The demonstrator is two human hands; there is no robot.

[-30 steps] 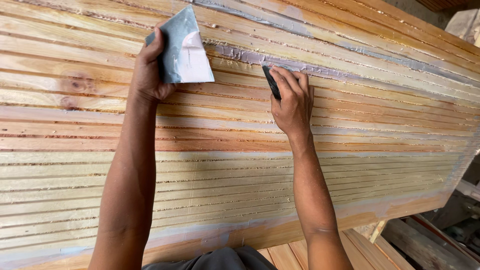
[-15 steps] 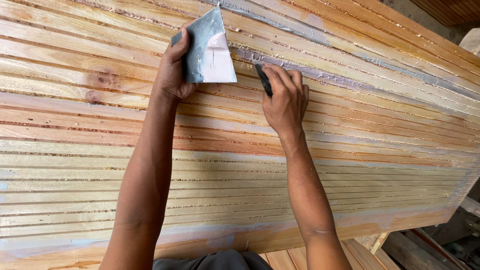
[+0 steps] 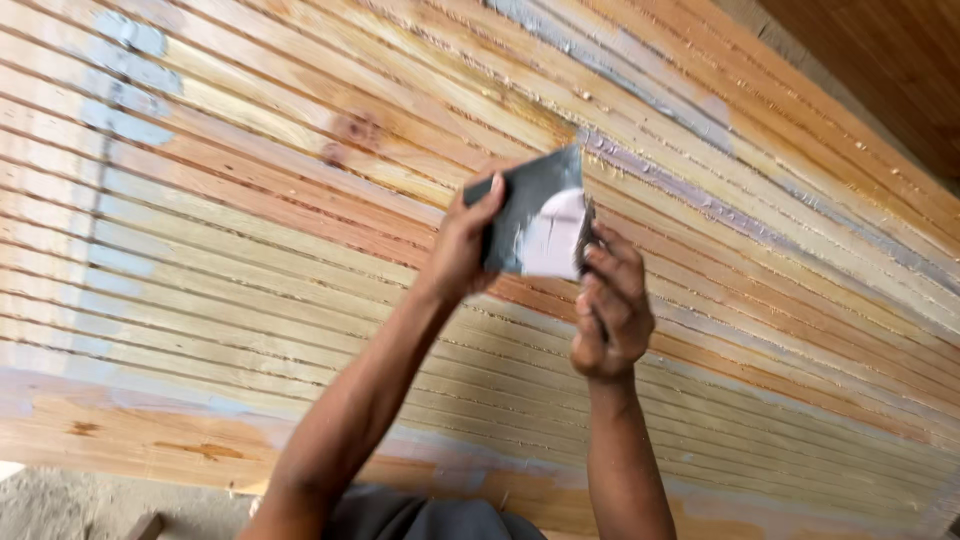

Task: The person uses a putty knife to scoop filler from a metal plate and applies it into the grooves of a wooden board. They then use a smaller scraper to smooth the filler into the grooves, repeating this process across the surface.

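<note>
My left hand [image 3: 462, 245] holds a flat grey metal plate [image 3: 535, 212] with a smear of white-grey filler on it, raised in front of a grooved wooden panel [image 3: 250, 220]. My right hand [image 3: 610, 305] grips a small dark scraper [image 3: 585, 238] whose blade touches the plate's right edge, by the filler. Both forearms reach up from the bottom of the view. The scraper's handle is mostly hidden inside my fist.
The panel of long ribbed planks fills the view, with grey filler streaks along grooves at the top right [image 3: 700, 200] and pale patches at the left [image 3: 120, 80]. A strip of concrete floor [image 3: 60, 500] shows at the bottom left. Darker wood planks [image 3: 890, 60] lie beyond the panel's upper right edge.
My right hand has left the panel's groove and brought the scraper to the plate. My left hand lowered the plate toward the middle. The view has shifted right.
</note>
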